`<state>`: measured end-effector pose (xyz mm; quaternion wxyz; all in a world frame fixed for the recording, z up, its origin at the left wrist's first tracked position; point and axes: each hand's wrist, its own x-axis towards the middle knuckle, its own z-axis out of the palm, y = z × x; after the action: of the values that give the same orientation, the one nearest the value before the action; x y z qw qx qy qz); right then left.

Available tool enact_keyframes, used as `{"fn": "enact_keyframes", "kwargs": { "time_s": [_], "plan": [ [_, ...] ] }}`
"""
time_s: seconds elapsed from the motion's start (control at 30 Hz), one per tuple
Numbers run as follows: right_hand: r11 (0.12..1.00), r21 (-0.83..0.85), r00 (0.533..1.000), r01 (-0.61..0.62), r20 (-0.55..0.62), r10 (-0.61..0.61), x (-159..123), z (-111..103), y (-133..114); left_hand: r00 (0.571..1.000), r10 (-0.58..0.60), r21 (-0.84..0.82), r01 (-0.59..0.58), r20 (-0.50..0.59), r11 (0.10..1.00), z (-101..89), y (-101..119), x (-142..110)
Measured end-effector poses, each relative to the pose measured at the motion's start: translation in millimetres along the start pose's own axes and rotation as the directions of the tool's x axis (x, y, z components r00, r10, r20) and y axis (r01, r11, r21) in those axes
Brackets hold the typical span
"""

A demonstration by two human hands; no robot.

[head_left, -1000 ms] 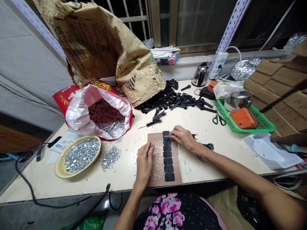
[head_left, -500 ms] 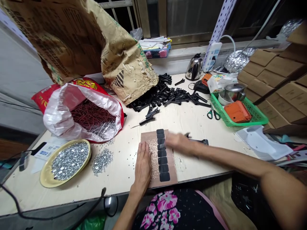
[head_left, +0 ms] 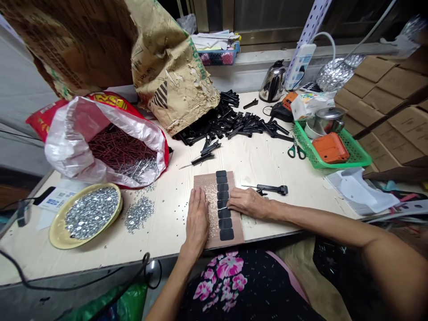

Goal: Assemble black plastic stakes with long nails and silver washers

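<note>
A brown board [head_left: 236, 225] lies near the table's front edge. Down it runs a column of black rounded pads [head_left: 226, 223], with pale specks scattered to their left. My left hand [head_left: 197, 218] rests flat on the board's left side, fingers stretched out. My right hand [head_left: 249, 203] is closed in a pinch over the middle pads; a thin light-coloured bit shows at its fingertips, too small to name. Just beyond that hand lies a black plastic piece [head_left: 272, 189] with a thin metal rod sticking out to the left.
Left of the board are loose washers [head_left: 140, 214], a yellow bowl [head_left: 55, 234] of washers and an open bag [head_left: 62, 147] of thin rods. Black plastic pieces [head_left: 234, 125] spill from a paper sack [head_left: 180, 84]. Scissors [head_left: 296, 150] and a green basket [head_left: 359, 158] are at right.
My right hand, blurred before, has come down and slightly nearer onto the middle pads. My left hand stays on the board. The whole view has shifted slightly.
</note>
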<state>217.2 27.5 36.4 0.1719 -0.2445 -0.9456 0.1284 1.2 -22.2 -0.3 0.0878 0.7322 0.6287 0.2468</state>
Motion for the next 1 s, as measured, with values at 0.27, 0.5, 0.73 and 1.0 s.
{"fn": "enact_keyframes", "kwargs": {
  "time_s": [0.27,0.5,0.73,1.0],
  "plan": [
    [0.959,0.074,0.959,-0.274,-0.058,0.278,-15.9,-26.7,31.6,0.999,-0.034,-0.048,0.033,-0.015,0.998,-0.5,0.3,-3.6],
    [0.93,-0.173,0.946,-0.325,-0.055,0.32,3.5,-58.7,61.0,0.991,-0.119,-0.125,0.111,-0.058,0.986,12.1,-9.3,-8.2],
    [0.954,-0.296,0.997,-0.055,-0.059,0.039,162.7,5.5,58.3,0.992,-0.067,-0.122,0.054,-0.105,0.991,-13.2,5.3,-15.7],
    [0.912,-0.401,0.996,0.088,0.065,-0.068,209.9,51.1,66.5,0.891,-0.27,0.192,0.355,-0.364,0.915,-88.6,-60.4,-24.5]
  ]
}}
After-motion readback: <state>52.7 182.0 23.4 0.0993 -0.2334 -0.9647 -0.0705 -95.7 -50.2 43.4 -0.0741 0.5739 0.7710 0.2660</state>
